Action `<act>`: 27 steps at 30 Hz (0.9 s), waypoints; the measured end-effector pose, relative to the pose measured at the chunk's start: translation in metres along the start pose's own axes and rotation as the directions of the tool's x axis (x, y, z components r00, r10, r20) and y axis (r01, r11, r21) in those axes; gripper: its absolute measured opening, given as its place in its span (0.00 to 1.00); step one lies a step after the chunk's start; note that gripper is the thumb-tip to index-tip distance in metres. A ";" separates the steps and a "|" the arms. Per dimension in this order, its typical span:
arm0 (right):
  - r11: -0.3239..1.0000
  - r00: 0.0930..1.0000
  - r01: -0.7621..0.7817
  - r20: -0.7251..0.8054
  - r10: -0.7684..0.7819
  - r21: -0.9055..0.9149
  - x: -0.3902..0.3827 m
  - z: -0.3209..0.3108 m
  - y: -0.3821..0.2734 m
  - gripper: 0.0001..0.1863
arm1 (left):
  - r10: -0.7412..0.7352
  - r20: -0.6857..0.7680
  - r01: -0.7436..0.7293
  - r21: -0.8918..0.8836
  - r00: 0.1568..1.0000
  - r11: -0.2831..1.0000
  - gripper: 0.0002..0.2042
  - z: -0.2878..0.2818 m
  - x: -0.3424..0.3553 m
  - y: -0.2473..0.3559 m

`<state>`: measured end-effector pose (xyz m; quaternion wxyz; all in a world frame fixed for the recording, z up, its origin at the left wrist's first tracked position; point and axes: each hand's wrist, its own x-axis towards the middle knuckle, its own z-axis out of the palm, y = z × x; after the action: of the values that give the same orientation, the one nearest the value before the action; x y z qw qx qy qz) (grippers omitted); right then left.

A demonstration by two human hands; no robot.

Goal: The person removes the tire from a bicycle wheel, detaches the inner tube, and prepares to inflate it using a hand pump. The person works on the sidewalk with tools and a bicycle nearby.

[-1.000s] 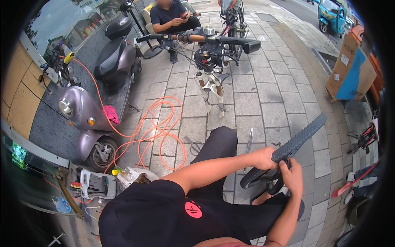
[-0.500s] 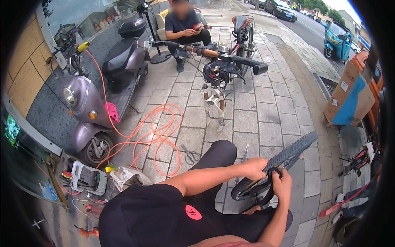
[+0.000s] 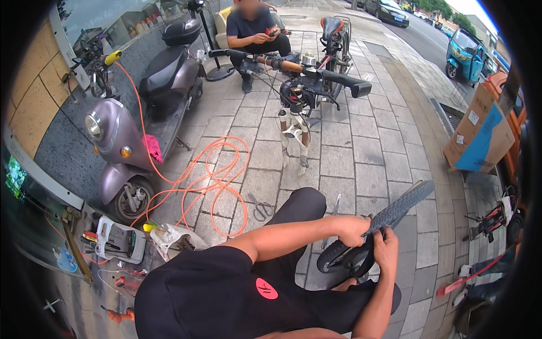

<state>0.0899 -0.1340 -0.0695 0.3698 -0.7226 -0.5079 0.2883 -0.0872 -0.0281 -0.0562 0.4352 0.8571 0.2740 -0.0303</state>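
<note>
A knobbly black bicycle tire [image 3: 401, 209] leans beside my bent legs on the right. My left hand [image 3: 354, 230] is closed on the tire's near side, fingertips tucked against the tread. Just right of it, my right hand [image 3: 385, 243] grips a black rubber strip, which looks like an inner tube [image 3: 372, 261], at the tire's side; its fingertips are partly hidden. A long metal tool [image 3: 339, 203] lies on the paving beyond the tire, and scissors [image 3: 262, 210] lie left of my knee.
A bicycle without its front wheel [image 3: 293, 107] stands ahead, with a seated person [image 3: 254, 37] behind. A scooter [image 3: 116, 164], coiled orange hose [image 3: 226, 152] and tool case [image 3: 118, 240] are left. A cardboard box [image 3: 474, 135], another bicycle [image 3: 491, 217] and another person's legs [image 3: 480, 277] are right.
Since a second ago, the tire and both my hands have shifted slightly down and left in view. The view now takes in more street. The grips look much alike.
</note>
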 end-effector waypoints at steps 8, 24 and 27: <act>0.993 0.989 0.109 -0.098 -0.112 -0.034 0.036 0.010 0.018 0.19 | -0.007 -0.344 0.031 0.064 0.939 0.997 0.35 -0.021 0.001 0.027; 0.975 0.885 0.086 -0.432 -0.170 -0.207 0.029 -0.004 0.014 0.27 | -0.021 -0.626 0.349 0.407 0.780 0.844 0.37 -0.034 0.079 0.025; 0.999 0.901 -0.032 -0.434 0.023 -0.013 0.015 -0.023 0.000 0.29 | -0.003 -0.517 0.244 0.398 0.856 0.884 0.34 -0.040 0.075 0.040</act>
<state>0.1124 -0.1255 -0.0571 0.4622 -0.7793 -0.4057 0.1204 -0.0108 0.0169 -0.0243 0.1354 0.8920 0.4190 0.1024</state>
